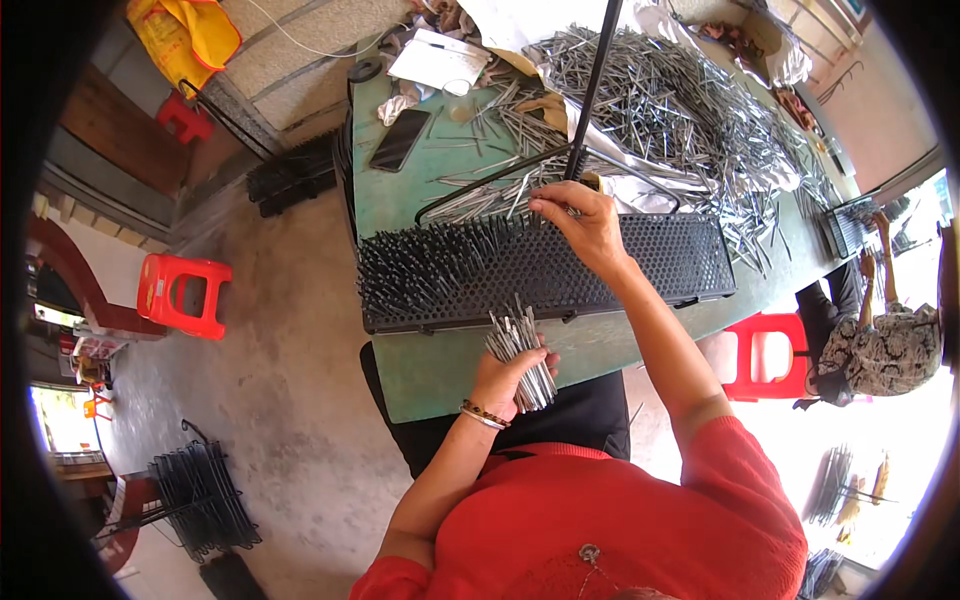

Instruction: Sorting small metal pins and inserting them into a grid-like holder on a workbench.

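Two red stools (183, 293) flank green table (600, 345); your left hand (505, 380) clutches metal pin bundle (520, 350), right hand (585, 225) pinches one pin over black perforated tray (660, 262).

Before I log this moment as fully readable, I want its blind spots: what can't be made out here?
- Head view: the right hand covers the spot on the perforated black tray where its fingertips meet, so any pin pinched there is hidden.
- The left hand wraps the bundle of metal pins; their lower ends and count are hidden.
- The heap of pins is too fine to separate.
- The co-worker is warped at the fisheye rim.
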Available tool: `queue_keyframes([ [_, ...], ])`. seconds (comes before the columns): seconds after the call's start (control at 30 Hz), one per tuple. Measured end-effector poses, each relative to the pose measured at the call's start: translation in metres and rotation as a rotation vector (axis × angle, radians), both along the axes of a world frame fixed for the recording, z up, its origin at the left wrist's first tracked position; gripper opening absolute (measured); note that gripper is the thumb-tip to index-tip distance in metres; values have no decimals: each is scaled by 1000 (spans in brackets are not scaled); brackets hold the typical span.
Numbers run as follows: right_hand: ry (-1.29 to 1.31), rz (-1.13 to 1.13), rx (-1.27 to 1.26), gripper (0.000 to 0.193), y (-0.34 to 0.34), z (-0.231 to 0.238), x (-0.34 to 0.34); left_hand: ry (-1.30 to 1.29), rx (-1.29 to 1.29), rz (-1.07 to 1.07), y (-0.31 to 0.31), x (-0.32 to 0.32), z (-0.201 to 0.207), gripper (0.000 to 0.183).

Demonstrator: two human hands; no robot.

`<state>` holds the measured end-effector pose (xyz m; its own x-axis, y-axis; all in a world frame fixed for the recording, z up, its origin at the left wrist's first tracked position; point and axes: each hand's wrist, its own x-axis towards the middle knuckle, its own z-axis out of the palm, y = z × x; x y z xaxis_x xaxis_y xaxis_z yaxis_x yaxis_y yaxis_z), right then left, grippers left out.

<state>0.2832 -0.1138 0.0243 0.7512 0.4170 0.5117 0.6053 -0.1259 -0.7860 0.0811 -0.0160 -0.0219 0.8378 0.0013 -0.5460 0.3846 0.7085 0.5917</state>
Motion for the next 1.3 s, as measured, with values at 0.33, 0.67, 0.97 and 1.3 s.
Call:
queue_keyframes([
  [0.33,61,-18,73,15,7,-22,-1,18,-40,-4,2,-1,-5,27],
  [0.67,203,-89,227,16,13,-34,-4,18,-55,-20,4,-2,-7,28],
  [0.97,137,-125,108,16,10,-41,-4,37,-53,-34,6,-2,-5,24],
  [1.3,-374,-91,-189,21,12,-36,-6,58,-11,-55,6,-2,-2,23],
])
